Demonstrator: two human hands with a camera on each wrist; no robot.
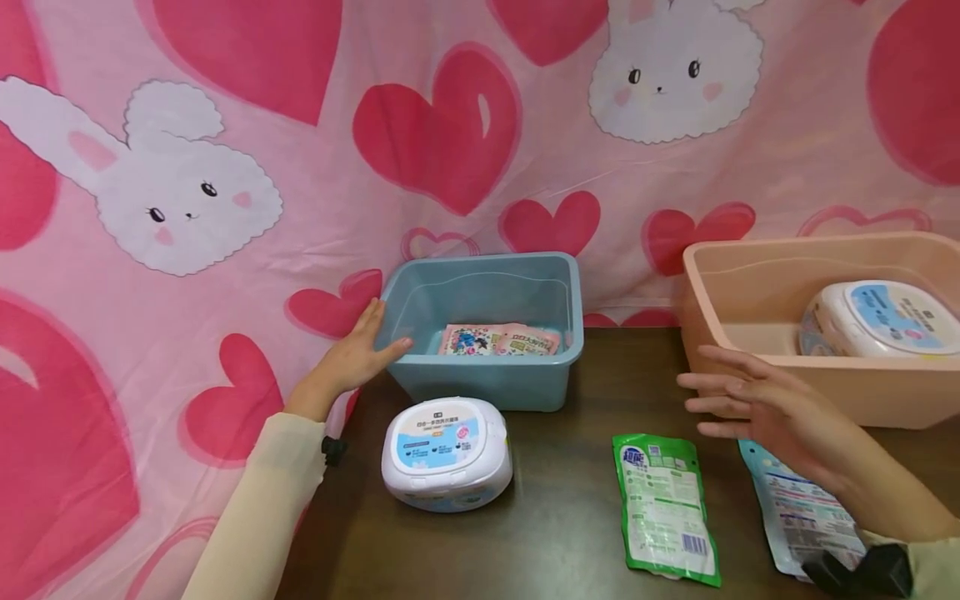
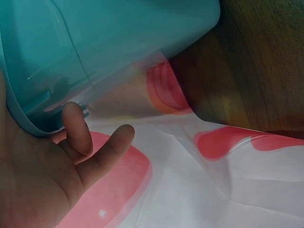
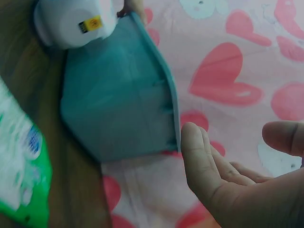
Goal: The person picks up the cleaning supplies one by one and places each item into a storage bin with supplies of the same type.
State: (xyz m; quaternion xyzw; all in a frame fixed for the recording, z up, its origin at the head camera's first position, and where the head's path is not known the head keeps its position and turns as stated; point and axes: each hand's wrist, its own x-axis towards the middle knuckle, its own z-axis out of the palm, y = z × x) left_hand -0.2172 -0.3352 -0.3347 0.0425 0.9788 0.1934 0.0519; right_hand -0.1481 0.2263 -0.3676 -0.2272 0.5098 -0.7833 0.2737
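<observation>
In the head view my left hand (image 1: 352,358) is at the left side of a blue plastic bin (image 1: 487,385), its thumb lying across the front left corner of the rim. The left wrist view shows two loosely bent fingers (image 2: 78,130) outside the bin wall. Inside the bin lie pink printed packets (image 1: 498,340). My right hand (image 1: 772,408), fingers extended, hovers in front of a peach bin (image 1: 832,390) and holds nothing. A white lidded tub (image 1: 446,454) with a blue label stands before the blue bin.
A similar white tub (image 1: 885,321) sits in the peach bin. On the dark wooden table (image 1: 555,533) lie a green and white pouch (image 1: 667,508) and a light blue pouch (image 1: 806,517), partly under my right arm. A pink heart-print cloth (image 1: 322,225) hangs behind and at left.
</observation>
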